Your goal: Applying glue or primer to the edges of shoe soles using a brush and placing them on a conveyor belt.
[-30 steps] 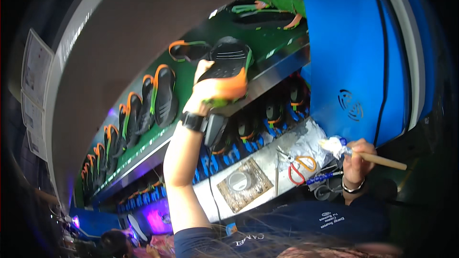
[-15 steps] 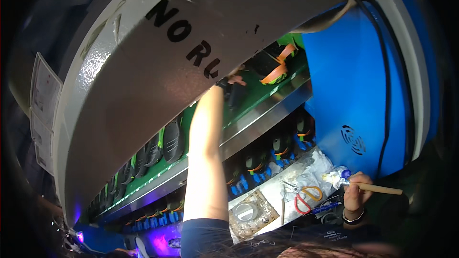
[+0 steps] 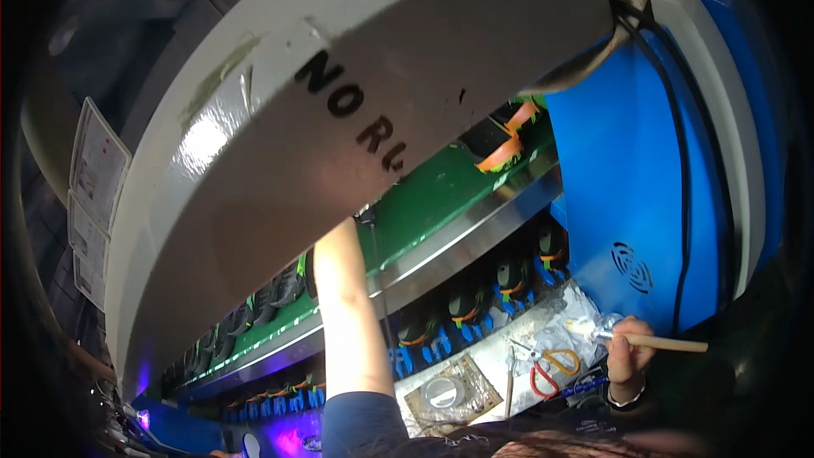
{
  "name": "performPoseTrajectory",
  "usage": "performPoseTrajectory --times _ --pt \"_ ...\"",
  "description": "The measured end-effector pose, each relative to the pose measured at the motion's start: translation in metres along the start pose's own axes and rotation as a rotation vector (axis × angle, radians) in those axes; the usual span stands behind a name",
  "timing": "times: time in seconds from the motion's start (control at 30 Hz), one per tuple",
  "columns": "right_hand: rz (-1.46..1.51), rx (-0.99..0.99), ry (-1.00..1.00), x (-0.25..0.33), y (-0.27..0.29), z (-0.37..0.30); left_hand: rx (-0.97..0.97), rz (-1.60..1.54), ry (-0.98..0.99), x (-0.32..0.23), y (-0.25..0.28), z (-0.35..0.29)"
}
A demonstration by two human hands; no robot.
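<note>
My left forearm (image 3: 341, 314) reaches over the metal edge of a green conveyor belt (image 3: 428, 199). Its hand goes under a grey hood (image 3: 475, 42), so the fingers are hidden. A thin dark cord or strap hangs by that wrist. In my right hand (image 3: 628, 356), closed around it, is a brush (image 3: 666, 343) with a pale wooden handle. The brush's whitish tip points left over crumpled clear plastic (image 3: 579, 309). An orange and black shoe (image 3: 502, 155) sits on the belt, with another orange piece behind it.
Dark soles or shoes (image 3: 263, 301) line the belt's left part. Below it, black shoes with orange trim (image 3: 465, 305) rest on blue holders. A ledge near me carries scissors with red and yellow handles (image 3: 544, 379) and a round-lidded container (image 3: 443, 393). A blue panel (image 3: 627, 178) stands right.
My left arm has drawn back and leftward, and its hand has slipped out of sight beneath the hood. My right hand still holds the brush. The view has shifted slightly.
</note>
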State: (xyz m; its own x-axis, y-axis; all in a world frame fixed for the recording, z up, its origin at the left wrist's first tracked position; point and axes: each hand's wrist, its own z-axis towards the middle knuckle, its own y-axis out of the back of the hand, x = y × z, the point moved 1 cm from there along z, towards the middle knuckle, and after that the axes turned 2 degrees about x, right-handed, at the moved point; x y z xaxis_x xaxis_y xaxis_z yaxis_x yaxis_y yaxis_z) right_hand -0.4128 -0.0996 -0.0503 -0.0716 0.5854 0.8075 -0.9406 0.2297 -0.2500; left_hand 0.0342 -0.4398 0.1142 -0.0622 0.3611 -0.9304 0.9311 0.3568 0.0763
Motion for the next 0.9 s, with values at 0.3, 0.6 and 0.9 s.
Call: performPoseTrajectory --times 0.3,0.6,0.9 --pt "0.134 0.258 -0.01 0.005 -0.056 0.01 0.342 -0.303 -0.502 0.08 0.025 -0.205" --pt "0.147 0.747 -0.168 -0.056 -0.156 -0.047 0.356 -0.83 -0.535 0.257 0.105 -0.34" --pt "-0.003 1.136 -0.341 -0.137 -0.23 -0.135 -0.081 -1.175 -0.512 0.376 0.179 -0.401"
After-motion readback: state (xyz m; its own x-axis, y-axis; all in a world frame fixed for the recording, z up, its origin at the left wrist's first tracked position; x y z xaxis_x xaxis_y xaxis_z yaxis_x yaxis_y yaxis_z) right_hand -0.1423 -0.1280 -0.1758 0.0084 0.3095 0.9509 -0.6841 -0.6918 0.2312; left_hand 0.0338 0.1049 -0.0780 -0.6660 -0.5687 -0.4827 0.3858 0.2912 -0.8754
